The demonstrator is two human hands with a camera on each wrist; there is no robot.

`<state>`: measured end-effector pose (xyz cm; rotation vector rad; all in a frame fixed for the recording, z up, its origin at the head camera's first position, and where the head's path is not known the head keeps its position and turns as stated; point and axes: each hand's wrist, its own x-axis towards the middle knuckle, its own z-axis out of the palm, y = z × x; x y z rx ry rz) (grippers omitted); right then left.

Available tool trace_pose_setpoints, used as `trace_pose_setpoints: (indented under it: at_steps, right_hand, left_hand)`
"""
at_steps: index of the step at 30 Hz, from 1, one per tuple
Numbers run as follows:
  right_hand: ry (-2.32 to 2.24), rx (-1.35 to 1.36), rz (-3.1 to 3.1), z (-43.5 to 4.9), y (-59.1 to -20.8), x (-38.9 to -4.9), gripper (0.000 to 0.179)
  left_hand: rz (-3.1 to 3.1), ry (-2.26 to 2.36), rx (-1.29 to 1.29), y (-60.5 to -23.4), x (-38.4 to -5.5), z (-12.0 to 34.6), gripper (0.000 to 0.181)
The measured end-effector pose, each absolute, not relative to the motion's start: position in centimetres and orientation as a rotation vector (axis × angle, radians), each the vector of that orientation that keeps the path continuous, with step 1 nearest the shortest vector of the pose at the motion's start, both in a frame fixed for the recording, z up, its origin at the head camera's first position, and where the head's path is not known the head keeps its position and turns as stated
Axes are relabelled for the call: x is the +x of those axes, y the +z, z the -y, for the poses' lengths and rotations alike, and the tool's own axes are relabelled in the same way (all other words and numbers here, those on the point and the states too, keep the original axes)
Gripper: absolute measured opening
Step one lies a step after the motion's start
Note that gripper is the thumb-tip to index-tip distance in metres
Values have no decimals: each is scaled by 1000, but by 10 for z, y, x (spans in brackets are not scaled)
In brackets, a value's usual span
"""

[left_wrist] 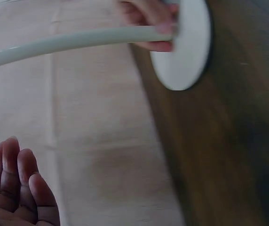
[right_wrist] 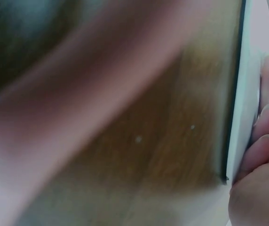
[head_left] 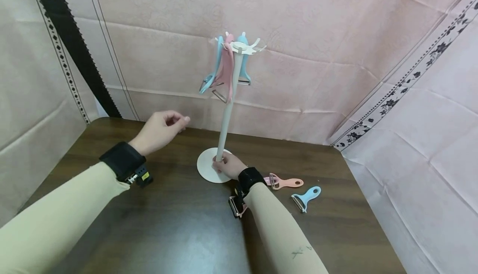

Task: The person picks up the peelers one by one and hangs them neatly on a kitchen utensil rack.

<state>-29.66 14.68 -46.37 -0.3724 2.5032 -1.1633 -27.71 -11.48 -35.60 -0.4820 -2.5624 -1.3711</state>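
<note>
- A left hand [head_left: 158, 131], with a black wristband [head_left: 123, 160] below it, hovered over the tabletop [head_left: 168, 232] near its far left corner; the fingers were released and loosely bent, with nothing in them; the stand was to its right, apart from it.
- The white stand [head_left: 226, 118] stood at the far edge of the tabletop, roughly midway between the two far corners; its round base [head_left: 206, 168] lay on the wood; its pole rose to a ring of hooks [head_left: 255, 49].
- A light-blue peeler [head_left: 213, 73] hung at the left side of the hooks, blade end down.
- A pink peeler [head_left: 225, 73] hung just beside it, in front of the backdrop cloth [head_left: 160, 58]; I could not tell whether a second pink one overlapped there.
- The right hand [head_left: 230, 165] was at the foot of the pole, just above the base; its fingers were grasping the pole.
- A blade-ended peeler [head_left: 236, 207] lay on the tabletop, nearer the front edge than the base; the right forearm hid most of it.
- A second blue peeler [head_left: 244, 64] hung behind the pole, to its right.
- A salmon peeler [head_left: 289, 183] lay toward the far right corner of the tabletop; a pink piece [head_left: 267, 180] showed at its left end, partly hidden by the wrist.
- A third blue peeler [head_left: 309, 195] lay nearest the right edge, handle toward the far right corner.
</note>
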Motion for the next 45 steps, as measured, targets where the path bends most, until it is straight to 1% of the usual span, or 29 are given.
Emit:
trace_pose_setpoints:
  at_steps: [4, 9, 12, 15, 22, 25, 31, 38, 45]
  right_hand:
    - [-1184, -359, -2500, -151, -465, -295, 19]
    - [-1127, -327, -2533, -159, -467, -293, 26]
    - [-1089, -314, -2553, -168, -464, -289, 29]
    - [-1040, -342, -2596, -179, -456, -285, 27]
    - [-930, -438, -2692, -217, -438, -272, 22]
    - [-887, -467, -2704, -234, -432, -266, 21]
    - [-773, -464, -2725, -262, -416, -252, 18]
    - [-598, -387, -2783, -302, -400, -252, 10]
    - [-356, -251, -2831, -356, -399, -255, 13]
  left_hand:
    - [2651, -1383, -489, -380, -282, 110, 41]
    - [2770, -1378, -542, -409, -287, 98, 39]
    - [2835, -1374, -569, -421, -289, 87, 37]
    - [2897, -1386, -592, -429, -291, 76, 37]
    - [3006, -1341, -645, -444, -288, 51, 36]
    - [3034, -1278, -662, -449, -292, 40, 40]
    - [3091, -1185, -630, -461, -302, 22, 52]
    - [3154, -1113, -582, -473, -317, 12, 46]
    - [3201, -989, -657, -477, -326, 4, 38]
